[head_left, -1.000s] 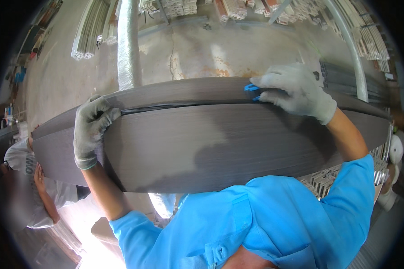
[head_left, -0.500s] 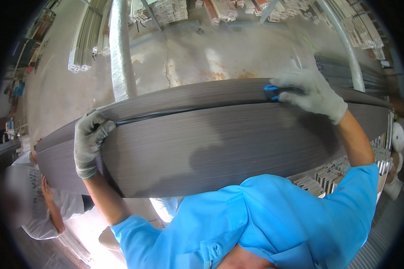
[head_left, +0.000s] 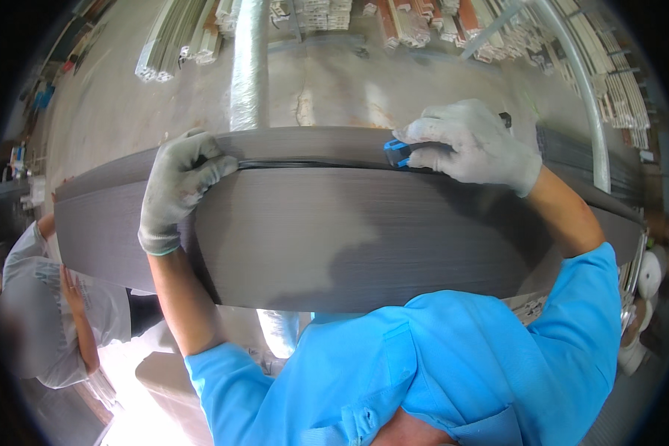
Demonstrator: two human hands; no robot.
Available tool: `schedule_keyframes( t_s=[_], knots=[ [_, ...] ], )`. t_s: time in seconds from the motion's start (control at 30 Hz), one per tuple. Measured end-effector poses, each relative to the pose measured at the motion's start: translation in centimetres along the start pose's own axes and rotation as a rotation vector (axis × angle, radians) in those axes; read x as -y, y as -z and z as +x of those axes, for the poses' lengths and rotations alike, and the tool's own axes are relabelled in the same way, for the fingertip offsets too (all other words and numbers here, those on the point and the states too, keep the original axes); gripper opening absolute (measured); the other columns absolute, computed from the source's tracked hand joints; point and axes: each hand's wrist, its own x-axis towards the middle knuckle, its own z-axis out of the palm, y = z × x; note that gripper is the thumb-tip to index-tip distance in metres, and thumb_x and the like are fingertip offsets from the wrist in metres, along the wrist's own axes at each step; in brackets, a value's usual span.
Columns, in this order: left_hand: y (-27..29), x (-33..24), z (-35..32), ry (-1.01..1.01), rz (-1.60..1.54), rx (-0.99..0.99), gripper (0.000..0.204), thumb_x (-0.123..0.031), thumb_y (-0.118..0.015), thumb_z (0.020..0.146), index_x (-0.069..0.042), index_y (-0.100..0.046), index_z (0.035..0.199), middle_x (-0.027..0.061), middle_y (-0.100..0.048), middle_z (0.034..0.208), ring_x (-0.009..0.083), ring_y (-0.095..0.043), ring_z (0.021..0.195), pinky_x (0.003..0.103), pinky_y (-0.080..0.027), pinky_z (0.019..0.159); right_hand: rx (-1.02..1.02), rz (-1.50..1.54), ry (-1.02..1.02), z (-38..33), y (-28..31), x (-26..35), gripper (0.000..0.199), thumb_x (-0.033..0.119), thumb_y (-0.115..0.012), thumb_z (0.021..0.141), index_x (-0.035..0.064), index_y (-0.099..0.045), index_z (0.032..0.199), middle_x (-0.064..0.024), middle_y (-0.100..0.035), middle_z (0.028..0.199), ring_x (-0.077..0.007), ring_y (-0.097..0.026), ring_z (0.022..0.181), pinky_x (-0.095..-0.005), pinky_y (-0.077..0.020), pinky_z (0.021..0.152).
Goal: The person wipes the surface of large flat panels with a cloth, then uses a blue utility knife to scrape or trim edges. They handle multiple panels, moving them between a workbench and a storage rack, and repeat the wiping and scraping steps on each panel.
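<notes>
A long dark grey panel (head_left: 297, 230) with a fine streaked surface lies across in front of my body. A thin black strip (head_left: 297, 163) runs lengthwise in the gap near its far side. At the left, my gloved left hand (head_left: 182, 189) has thumb and fingers pinched at this strip where it meets the panel. Farther right, my gloved right hand (head_left: 472, 145) grips a small blue-and-black hand tool (head_left: 396, 153) between thumb and fingers, held right at the strip. The tool's working side is hidden, so its exact kind cannot be made out.
A co-worker (head_left: 67, 312) in a light shirt has a hand against the panel's left end. A wrapped post (head_left: 250, 67) and a metal pole (head_left: 591, 97) rise beyond the far edge. Bundles of long profiles (head_left: 167, 41) lie on the floor behind.
My right hand has slid the blue-and-black tool leftward along the strip. My left hand has shifted a little to the right, so the two hands are closer together.
</notes>
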Motion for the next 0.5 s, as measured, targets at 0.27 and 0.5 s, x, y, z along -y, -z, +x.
schedule_keyframes(
  t_s=[0.27,0.5],
  knots=[
    [0.1,-0.1,-0.4,0.049,-0.058,0.001,0.028,-0.011,-0.081,0.081,-0.001,-0.058,0.071,0.0006,-0.051,0.071,0.0105,-0.046,0.063,0.029,-0.038,0.057,-0.01,-0.053,0.102,5.7,-2.2,2.4,0.024,0.033,-0.076,0.087,0.0113,-0.073,0.099,-0.0086,-0.07,0.081,-0.0306,-0.069,0.076,-0.0421,-0.0526,0.069],
    [0.4,-0.2,-0.7,0.091,-0.189,0.005,0.023,-0.012,-0.081,0.082,0.0,-0.063,0.075,0.0002,-0.051,0.07,0.0098,-0.046,0.064,0.029,-0.039,0.058,-0.021,-0.128,0.127,7.7,-2.8,4.1,0.024,0.032,-0.074,0.089,0.01,-0.07,0.096,-0.0091,-0.07,0.081,-0.0301,-0.069,0.076,-0.0425,-0.0533,0.07]
  ],
)
